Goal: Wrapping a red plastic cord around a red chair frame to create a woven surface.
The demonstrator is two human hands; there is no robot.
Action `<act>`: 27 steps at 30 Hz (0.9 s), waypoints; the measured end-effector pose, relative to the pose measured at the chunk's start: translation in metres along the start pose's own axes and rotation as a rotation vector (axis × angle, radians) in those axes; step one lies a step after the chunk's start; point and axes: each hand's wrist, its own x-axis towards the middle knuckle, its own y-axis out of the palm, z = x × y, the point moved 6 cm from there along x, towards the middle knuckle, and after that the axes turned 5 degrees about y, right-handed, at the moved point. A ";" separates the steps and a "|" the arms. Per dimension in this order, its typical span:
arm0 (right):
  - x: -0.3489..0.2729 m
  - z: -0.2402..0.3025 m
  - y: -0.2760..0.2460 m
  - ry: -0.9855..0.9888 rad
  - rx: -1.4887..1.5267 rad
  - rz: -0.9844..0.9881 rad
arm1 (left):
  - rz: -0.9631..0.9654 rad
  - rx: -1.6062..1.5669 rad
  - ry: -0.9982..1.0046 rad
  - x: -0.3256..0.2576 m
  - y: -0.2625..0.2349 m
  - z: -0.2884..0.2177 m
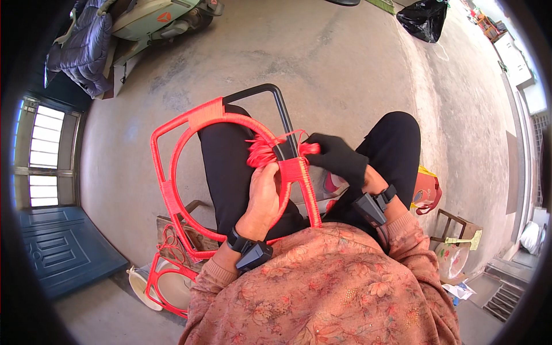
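A metal frame (pixel 160 150) with a round ring (pixel 176 167) inside it leans across my lap. Red cord is wound tightly round most of it, while a bent black bar (pixel 280 103) at its far right corner is bare. My left hand (pixel 263 192), ungloved, grips the frame just below the wound joint. A loose bundle of red cord (pixel 261 151) lies across the frame there, its middle hidden by the black bar. On the bar's right side my right hand (pixel 339 159), in a black glove, has its fingers closed at the bundle's other end; the fingertips are partly hidden.
At lower left, another red-wrapped frame (pixel 154 282) rests by a pale round container (pixel 140 289). A red bag (pixel 426 191) and a wooden stool-like frame (pixel 454 225) stand right of my knee. Farther off are a scooter (pixel 152 20) and a black plastic bag (pixel 424 22).
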 end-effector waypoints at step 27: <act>-0.208 -0.057 -0.221 -0.239 0.803 -1.025 | 0.192 0.039 -0.006 -0.021 0.045 -0.023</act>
